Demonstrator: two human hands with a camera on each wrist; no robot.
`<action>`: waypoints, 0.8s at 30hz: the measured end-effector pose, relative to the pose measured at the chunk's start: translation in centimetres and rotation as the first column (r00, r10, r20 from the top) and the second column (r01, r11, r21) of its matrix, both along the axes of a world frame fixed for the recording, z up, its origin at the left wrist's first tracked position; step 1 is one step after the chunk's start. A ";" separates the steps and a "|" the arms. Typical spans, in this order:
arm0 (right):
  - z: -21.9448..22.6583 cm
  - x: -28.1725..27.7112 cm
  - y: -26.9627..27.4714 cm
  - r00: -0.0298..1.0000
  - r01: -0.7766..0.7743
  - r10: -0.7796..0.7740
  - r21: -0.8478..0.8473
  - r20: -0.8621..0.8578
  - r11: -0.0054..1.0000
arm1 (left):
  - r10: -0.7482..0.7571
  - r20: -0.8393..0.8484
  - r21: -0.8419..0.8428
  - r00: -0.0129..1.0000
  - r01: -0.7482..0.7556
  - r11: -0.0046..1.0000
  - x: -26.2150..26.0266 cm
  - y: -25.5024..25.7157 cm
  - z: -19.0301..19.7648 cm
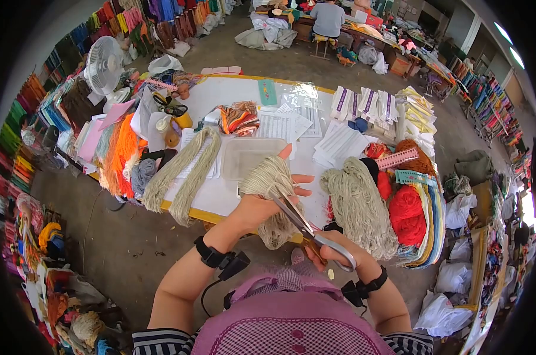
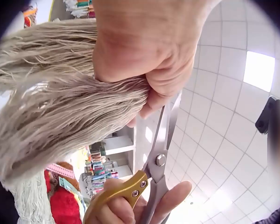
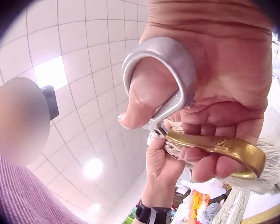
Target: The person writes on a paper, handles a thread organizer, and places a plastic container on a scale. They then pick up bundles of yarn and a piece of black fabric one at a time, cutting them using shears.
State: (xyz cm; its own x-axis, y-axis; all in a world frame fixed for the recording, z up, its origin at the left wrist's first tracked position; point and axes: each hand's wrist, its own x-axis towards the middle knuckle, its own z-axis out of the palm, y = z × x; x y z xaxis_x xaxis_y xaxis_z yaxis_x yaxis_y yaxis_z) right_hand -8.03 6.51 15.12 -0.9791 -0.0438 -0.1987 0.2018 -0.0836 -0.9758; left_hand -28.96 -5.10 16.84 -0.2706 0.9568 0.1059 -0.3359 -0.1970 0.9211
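Observation:
My left hand [image 1: 251,212] grips a thick hank of pale beige yarn [image 1: 266,177] above the table's near edge. Loose yarn [image 2: 51,121] spills out below that fist in the left wrist view. With my right hand [image 1: 339,247] I hold a large pair of scissors [image 1: 303,222], one silver handle loop [image 3: 189,65] round the thumb and a gold loop [image 3: 214,145] round the fingers. The blades [image 2: 165,126] stand apart, their tips right at the yarn beside the left fingers. The exact spot between the blades is hidden by the left hand.
A translucent plastic tray [image 1: 235,155] lies behind the left hand. Pale green-grey skeins [image 1: 188,165] rest at left, with another big bundle [image 1: 359,207] at right beside red yarn [image 1: 407,216]. Paper sheets [image 1: 342,142] and a fan [image 1: 105,65] stand farther off.

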 end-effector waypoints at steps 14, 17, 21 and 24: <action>-0.4 0.1 0.5 0.976 0.196 -0.204 0.117 0.068 0.974 | -0.069 0.031 -0.017 0.997 0.070 0.997 0.6 0.2 -1.8; -0.5 -0.9 1.6 0.913 0.403 -0.367 0.247 -0.181 0.881 | -0.046 -0.112 -0.004 0.993 0.045 0.999 0.6 0.4 -2.3; -2.3 -4.1 1.8 0.756 0.620 -0.414 0.353 -0.508 0.701 | 0.113 -0.901 0.100 0.419 -0.054 0.994 2.4 2.2 -1.8; -1.6 -4.5 1.1 0.710 0.639 -0.524 0.118 -0.472 0.760 | 0.226 -0.836 0.232 0.500 -0.051 0.971 2.6 3.5 -2.4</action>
State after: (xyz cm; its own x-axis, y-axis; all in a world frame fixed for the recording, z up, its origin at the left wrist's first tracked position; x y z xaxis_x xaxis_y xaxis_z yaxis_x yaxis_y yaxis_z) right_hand -12.56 7.63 13.53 -0.7817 0.5558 0.2829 -0.1999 0.2064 -0.9578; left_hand -26.40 -1.60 14.42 -0.0931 0.8605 0.5008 0.6381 -0.3345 0.6934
